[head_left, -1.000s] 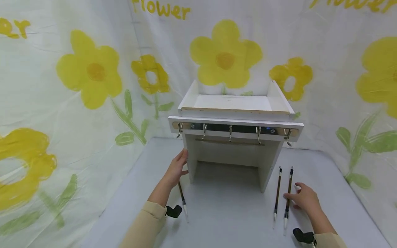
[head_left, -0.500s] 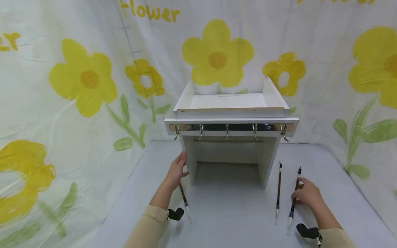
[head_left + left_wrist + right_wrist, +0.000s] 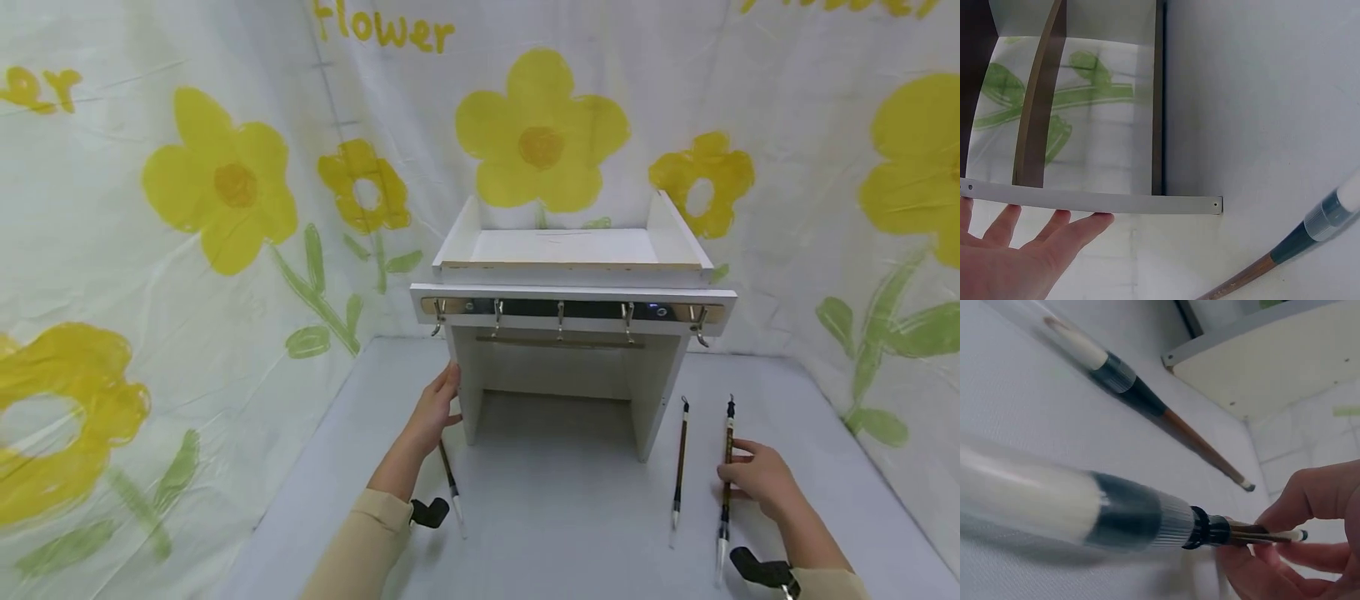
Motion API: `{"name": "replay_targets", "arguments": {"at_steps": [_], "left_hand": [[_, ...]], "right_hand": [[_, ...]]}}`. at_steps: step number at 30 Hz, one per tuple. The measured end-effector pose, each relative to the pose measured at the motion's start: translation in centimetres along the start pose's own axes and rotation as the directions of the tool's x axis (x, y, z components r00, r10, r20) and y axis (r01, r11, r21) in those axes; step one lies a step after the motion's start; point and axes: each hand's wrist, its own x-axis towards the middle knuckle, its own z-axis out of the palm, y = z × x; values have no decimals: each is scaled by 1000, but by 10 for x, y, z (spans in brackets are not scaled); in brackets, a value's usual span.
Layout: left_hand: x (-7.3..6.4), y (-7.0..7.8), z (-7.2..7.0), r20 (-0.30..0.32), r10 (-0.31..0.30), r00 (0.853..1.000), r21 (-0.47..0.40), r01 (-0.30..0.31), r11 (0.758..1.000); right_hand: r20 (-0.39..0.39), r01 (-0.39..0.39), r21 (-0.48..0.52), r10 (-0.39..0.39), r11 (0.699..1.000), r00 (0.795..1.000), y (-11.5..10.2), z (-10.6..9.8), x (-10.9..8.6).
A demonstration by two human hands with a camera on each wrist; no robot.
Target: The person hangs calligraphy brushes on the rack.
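My left hand [image 3: 431,414] rests with extended fingers along the left side panel of a white wooden shelf with hooks [image 3: 656,375]. In the left wrist view, its fingertips press on the edge of that panel [image 3: 1122,203]. My right hand [image 3: 761,475] pinches a calligraphy brush [image 3: 723,517] by its brown handle, thumb on one side and fingers on the other. The brush lies low along the table, white tip in a clear cap pointing toward me. Left of it lies a second, thinner calligraphy brush [image 3: 680,462], also capped. A third brush [image 3: 451,479] lies beside my left wrist.
Five-free wording aside, a metal rail [image 3: 592,311] with several hooks spans the shelf's front. An upper tray [image 3: 562,246] tops it. The white table [image 3: 555,517] meets a white curtain [image 3: 420,100] with painted yellow flowers at back and left.
My right hand has taken hold of the thicker brush and shifted it to the right, widening its gap from the thinner brush. My left hand stays at the shelf's side.
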Motion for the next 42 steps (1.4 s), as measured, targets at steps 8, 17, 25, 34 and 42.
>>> {"name": "replay_targets", "arguments": {"at_steps": [8,17,25,34,42], "left_hand": [[0,2,2,-3,0,1000,25,0,1000],[0,1,1,-15,-1,1000,11,1,1000],[1,-1,-1,-6,3,1000,-26,-3,1000],[0,-1,-2,10,-15,1000,-39,16,999],[1,3,1,7,-11,1000,-27,12,1000]], "right_hand": [[39,14,178,-21,984,999,1,-6,-5],[6,104,159,-106,982,994,-18,-7,-18],[-84,213,136,-203,968,976,-34,-5,-35],[-183,260,84,-241,962,953,-50,-4,-48],[-234,290,63,-268,955,935,-61,-5,-59]]}}
